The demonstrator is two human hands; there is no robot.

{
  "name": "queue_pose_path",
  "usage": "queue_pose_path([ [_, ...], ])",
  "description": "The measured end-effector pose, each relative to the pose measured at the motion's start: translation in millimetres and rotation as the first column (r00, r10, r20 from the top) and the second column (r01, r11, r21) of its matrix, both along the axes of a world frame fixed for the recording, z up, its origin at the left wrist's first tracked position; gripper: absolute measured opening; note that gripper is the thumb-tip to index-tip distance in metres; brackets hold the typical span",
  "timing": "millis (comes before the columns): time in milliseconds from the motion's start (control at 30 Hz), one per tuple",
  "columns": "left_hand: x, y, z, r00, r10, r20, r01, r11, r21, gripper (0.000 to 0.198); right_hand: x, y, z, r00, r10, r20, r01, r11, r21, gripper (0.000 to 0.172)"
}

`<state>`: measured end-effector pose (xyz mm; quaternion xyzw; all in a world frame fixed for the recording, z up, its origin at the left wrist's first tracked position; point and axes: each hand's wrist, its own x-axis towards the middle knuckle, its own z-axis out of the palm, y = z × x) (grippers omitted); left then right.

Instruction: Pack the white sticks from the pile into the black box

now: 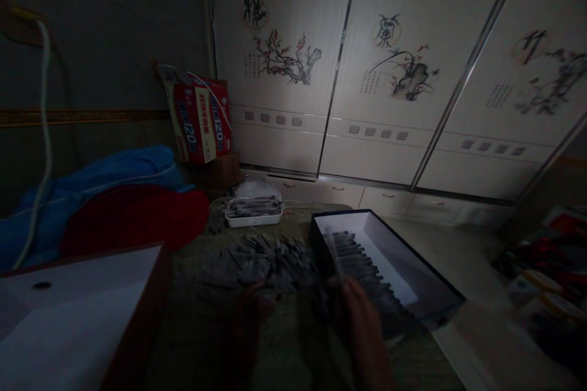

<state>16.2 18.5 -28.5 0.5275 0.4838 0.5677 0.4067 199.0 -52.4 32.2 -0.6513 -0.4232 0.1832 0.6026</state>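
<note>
In dim light, my right hand (360, 311) is closed around a slim, pale, pen-like stick (335, 250). The stick points up and is blurred by motion. My left hand (257, 305) is low over the table, at the near edge of a loose pile of dark and clear pen-like sticks (270, 259). Its fingers look curled, but shadow hides whether they hold anything. Right of the pile stands an open dark box (413, 256) with a white inside. Dark pen-like sticks (362, 263) lie side by side in it, beside my right hand.
A white tray (254, 220) of similar sticks stands at the table's far side. At left are a brown box with a white inside (156, 275), a red cloth (137, 220) and a blue cloth (128, 168). Behind stand a red carton (202, 122) and sliding cupboard doors (385, 104).
</note>
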Motion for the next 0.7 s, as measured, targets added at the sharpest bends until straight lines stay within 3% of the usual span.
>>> queue_pose_path([
  [33,2.8,-3.1,-1.0,0.999,0.02,-0.042,-0.02,1.0,0.018,0.044,16.8,2.9,13.5,0.996,-0.029,0.083,0.029,1.0,0.0,0.048],
  [100,7.3,-7.7,-0.5,0.992,0.015,-0.123,-0.012,1.0,0.027,0.041,53.7,15.2,35.2,0.934,0.076,0.35,-0.033,0.992,-0.126,0.049],
  [167,9.6,-9.8,1.5,0.983,-0.014,-0.18,0.015,1.0,0.004,0.038,91.4,35.6,46.9,0.714,0.174,0.678,0.061,0.95,-0.307,0.046],
  [200,10.0,-10.1,2.3,0.981,-0.026,-0.195,0.025,1.0,-0.005,0.037,108.5,47.8,49.0,0.664,0.196,0.722,0.099,0.934,-0.345,0.038],
  [367,10.3,-9.7,-0.4,0.978,-0.038,-0.204,0.039,0.999,0.0,0.035,157.0,107.0,38.2,0.493,0.328,0.806,0.247,0.835,-0.491,0.021],
  [500,13.3,-11.1,-5.8,0.977,-0.016,-0.214,0.021,1.0,0.023,0.037,160.1,141.0,25.4,0.349,0.45,0.822,0.297,0.779,-0.553,0.031],
  [700,17.6,-12.2,-14.6,0.981,0.037,-0.191,-0.038,0.999,-0.001,0.044,153.8,183.3,9.7,0.213,0.548,0.809,0.245,0.771,-0.587,0.032],
])
